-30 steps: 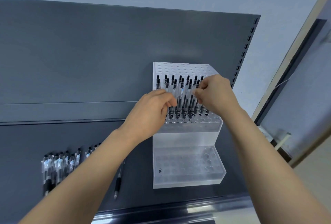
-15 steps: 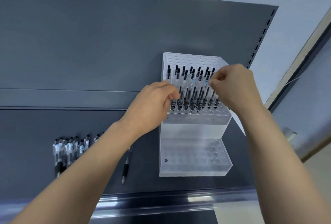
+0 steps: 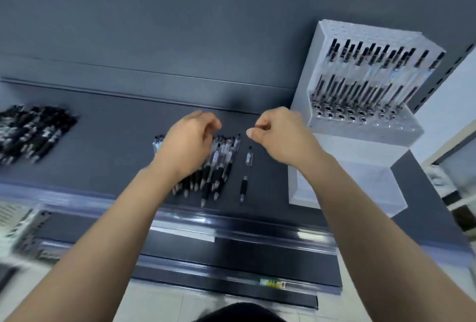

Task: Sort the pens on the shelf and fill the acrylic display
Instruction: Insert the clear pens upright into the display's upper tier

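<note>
Below all the fingers, a wide dark shelf (image 3: 116,126). Off to the right of the right fingers, a clear stand (image 3: 342,182) with rows of pens (image 3: 360,82) upright in its holes. Far left of the left fingers, a heap of black pens (image 3: 33,133). Left hand (image 3: 188,144) curled low over a bunch of pens (image 3: 219,167) flat on the shelf; cannot tell if gripping any. Right hand (image 3: 280,139) curled tight, thumb against first finger, nothing seen inside. Just below the gap between both sets of fingers, one pen (image 3: 246,175) alone.
</note>
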{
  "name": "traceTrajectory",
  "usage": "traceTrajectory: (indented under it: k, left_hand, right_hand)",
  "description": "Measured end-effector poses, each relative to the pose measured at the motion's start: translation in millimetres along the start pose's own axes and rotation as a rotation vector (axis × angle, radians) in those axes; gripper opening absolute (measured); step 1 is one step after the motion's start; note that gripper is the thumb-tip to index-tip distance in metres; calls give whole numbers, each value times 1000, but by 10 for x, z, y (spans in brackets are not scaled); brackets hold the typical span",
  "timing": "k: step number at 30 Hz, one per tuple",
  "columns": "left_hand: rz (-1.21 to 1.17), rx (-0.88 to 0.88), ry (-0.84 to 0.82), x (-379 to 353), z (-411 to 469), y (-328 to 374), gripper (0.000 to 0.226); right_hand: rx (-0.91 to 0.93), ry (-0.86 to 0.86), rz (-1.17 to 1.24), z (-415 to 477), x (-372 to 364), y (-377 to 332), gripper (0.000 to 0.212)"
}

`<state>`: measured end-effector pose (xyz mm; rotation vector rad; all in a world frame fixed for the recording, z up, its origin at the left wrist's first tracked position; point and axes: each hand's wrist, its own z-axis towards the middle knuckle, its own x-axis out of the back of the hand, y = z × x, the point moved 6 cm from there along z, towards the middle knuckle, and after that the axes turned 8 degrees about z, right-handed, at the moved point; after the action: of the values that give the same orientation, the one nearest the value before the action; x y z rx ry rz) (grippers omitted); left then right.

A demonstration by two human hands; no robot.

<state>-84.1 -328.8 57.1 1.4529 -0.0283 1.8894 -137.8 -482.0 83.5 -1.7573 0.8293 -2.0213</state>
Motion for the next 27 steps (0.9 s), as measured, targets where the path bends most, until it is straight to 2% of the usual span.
traceTrajectory:
  k: [4,7,9,12,15,16,18,20,22,25,27]
  left_hand:
    - [121,262,-72,-117,-253,-587,21]
    - [156,477,-214,-204,-412,-829,49]
    - [157,544,-275,-256,-463,-886,65]
    - [180,594,-304,-321,-449,-935,77]
    - [187,629,-322,-378,-364,-965,83]
    - [175,645,-333,-398,-335,-971,83]
    - [146,676,-364,-438,-288,-985,85]
    - [137,698,-395,-473,-258,-991,85]
    - [125,719,-419,-518,-241,-1002,83]
    - [75,742,-445,-570,-221,-1004,80]
    - [44,732,-465,-595,-209,-1000,78]
  right_hand:
    - [-119,-101,13,62,-527,88,41]
    - [-210,-128,28,80,-810,106,40]
    - [-272,-123,31,84,-942,118,44]
    - [-342,-123,39,106,-1133,123,42]
    - [-387,-96,26,154,-1267,94,71]
    - [-389,-96,2,176,-1299,90,70]
    - [-392,-114,-32,218,-1363,96,50]
    - [-420,-116,-36,252,-1406,125,41]
    - [-467,-115,-26,257,-1436,149,45]
    - [-501,-102,-22,244,-1429,141,64]
    - [-503,-92,-15,242,-1417,138,66]
